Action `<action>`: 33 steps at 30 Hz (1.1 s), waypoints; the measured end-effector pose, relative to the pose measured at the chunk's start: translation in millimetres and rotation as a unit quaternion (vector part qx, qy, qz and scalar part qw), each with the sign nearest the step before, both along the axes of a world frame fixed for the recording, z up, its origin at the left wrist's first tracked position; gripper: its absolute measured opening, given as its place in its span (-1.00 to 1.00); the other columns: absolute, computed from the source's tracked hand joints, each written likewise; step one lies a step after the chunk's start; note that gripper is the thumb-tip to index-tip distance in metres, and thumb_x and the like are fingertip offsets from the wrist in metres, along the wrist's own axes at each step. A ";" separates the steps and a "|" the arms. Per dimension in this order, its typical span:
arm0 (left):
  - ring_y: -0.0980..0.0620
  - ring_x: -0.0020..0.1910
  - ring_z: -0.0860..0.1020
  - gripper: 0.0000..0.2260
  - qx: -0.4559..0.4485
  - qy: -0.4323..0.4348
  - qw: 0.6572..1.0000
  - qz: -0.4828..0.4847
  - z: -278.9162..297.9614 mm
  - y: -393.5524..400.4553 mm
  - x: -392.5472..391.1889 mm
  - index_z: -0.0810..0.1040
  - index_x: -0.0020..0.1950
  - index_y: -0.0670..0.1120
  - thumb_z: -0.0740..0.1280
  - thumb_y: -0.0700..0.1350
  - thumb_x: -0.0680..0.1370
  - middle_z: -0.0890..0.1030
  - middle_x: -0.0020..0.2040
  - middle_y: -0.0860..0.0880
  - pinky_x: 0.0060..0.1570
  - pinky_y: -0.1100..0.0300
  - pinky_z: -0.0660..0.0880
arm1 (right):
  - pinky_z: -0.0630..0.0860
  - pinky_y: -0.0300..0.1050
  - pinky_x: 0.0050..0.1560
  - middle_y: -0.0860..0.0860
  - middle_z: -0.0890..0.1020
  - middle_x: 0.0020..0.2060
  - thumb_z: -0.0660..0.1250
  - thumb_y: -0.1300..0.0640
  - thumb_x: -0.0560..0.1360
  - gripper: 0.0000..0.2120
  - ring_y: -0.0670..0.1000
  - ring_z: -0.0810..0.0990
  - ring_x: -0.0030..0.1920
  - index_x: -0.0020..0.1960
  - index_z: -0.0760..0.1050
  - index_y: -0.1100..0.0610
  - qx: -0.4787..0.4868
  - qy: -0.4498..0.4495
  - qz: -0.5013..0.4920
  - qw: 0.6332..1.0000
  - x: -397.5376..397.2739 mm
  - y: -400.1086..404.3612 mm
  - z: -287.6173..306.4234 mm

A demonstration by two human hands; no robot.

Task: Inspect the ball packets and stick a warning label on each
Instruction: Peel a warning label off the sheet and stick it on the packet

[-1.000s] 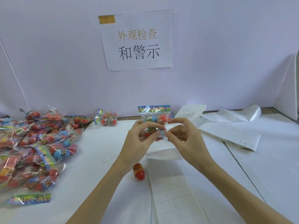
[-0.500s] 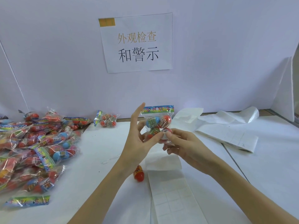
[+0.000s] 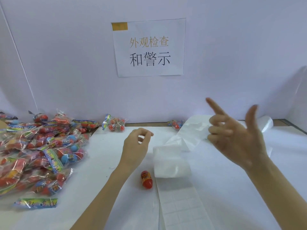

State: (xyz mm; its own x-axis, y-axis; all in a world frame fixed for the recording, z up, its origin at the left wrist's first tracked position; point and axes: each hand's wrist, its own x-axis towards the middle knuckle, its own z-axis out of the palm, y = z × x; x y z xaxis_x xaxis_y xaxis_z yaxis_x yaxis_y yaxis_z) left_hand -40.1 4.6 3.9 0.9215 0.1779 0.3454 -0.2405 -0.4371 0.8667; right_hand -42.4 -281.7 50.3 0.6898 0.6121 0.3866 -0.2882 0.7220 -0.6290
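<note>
The right hand [image 3: 237, 138] is raised above the table [image 3: 249, 188], palm turned inward, index finger and thumb extended and the other fingers loosely bent; nothing is held in it. The left hand [image 3: 136, 143] is held low over the table with its fingers curled toward the thumb, and nothing is seen between them. A strip of label sheet [image 3: 181, 205], ruled into small rectangles, is laid between the two forearms, and its far end is curled over into a loose roll. A red egg-shaped toy [image 3: 146, 179] is placed just beside the strip's left edge. One ball packet [image 3: 116, 124] is located against the back wall, and another ball packet [image 3: 175, 124] is partly hidden behind crumpled backing paper [image 3: 196, 128]. A heap of ball packets [image 3: 39, 151] is piled at the left side of the table. A printed sign [image 3: 149, 47] is fixed to the wall above.
</note>
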 end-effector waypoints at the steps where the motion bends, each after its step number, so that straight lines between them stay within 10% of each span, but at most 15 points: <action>1: 0.09 -0.04 0.60 -0.84 0.037 0.004 0.999 -0.002 -2.3 -0.7 0.0 0.66 -0.02 0.00 0.30 -0.15 0.68 0.66 0.07 0.07 -0.08 0.38 0.49 | 0.44 -0.23 -0.20 -0.02 0.56 -0.13 0.42 -0.29 0.51 -0.28 -0.06 0.50 -0.27 0.53 0.45 0.10 -0.054 0.000 -0.055 0.997 0.9 4.1 -2.9; 10: 0.21 0.00 0.56 -0.80 0.081 0.031 0.996 -0.011 -14.2 -16.5 17.4 0.69 0.09 -0.03 0.26 -0.08 0.70 0.62 0.13 0.07 -0.11 0.49 0.40 | 0.47 -0.24 -0.37 0.01 0.56 -0.25 0.42 -0.07 0.52 -0.70 -0.04 0.52 -0.33 0.05 0.75 0.14 -0.278 0.120 -0.220 0.927 8.8 37.7 -29.4; 18: -0.13 0.54 0.35 -0.58 0.239 0.134 0.948 -0.162 -0.9 -52.8 98.6 0.26 0.62 0.25 -0.02 0.15 0.76 0.40 0.58 0.04 0.54 -0.10 0.26 | 0.49 -0.22 -0.30 0.02 0.58 -0.23 0.42 -0.05 0.54 -0.74 -0.02 0.53 -0.29 0.00 0.78 0.10 -0.310 0.125 -0.208 0.919 10.8 35.6 -37.3; 24: -0.22 0.57 0.22 -0.56 0.317 0.197 0.916 -0.147 -3.4 -78.6 133.1 0.24 0.64 0.08 -0.13 0.04 0.77 0.26 0.64 -0.05 0.47 -0.15 0.16 | 0.48 -0.21 -0.28 0.03 0.58 -0.22 0.36 -0.01 0.63 -0.74 -0.02 0.52 -0.29 0.06 0.74 0.15 -0.303 0.139 -0.219 0.917 13.4 31.1 -37.0; 30: 0.06 0.21 0.49 -0.55 0.056 0.134 0.986 -0.079 -14.0 -52.7 125.5 0.63 0.37 -0.06 -0.01 0.04 0.78 0.59 0.40 -0.02 0.19 0.28 0.29 | 0.48 -0.21 -0.30 0.03 0.58 -0.24 0.37 0.00 0.62 -0.74 -0.02 0.52 -0.29 -0.02 0.77 0.13 -0.304 0.141 -0.222 0.915 13.7 31.6 -36.9; 33: -0.03 0.21 0.57 -0.61 -0.013 0.075 0.997 -0.007 -14.3 -24.0 105.3 0.66 0.25 -0.05 0.06 0.03 0.77 0.56 0.31 -0.07 0.23 0.17 0.42 | 0.49 -0.22 -0.31 0.03 0.58 -0.24 0.37 0.00 0.62 -0.74 -0.02 0.52 -0.30 -0.04 0.77 0.12 -0.306 0.140 -0.228 0.914 13.7 30.8 -37.6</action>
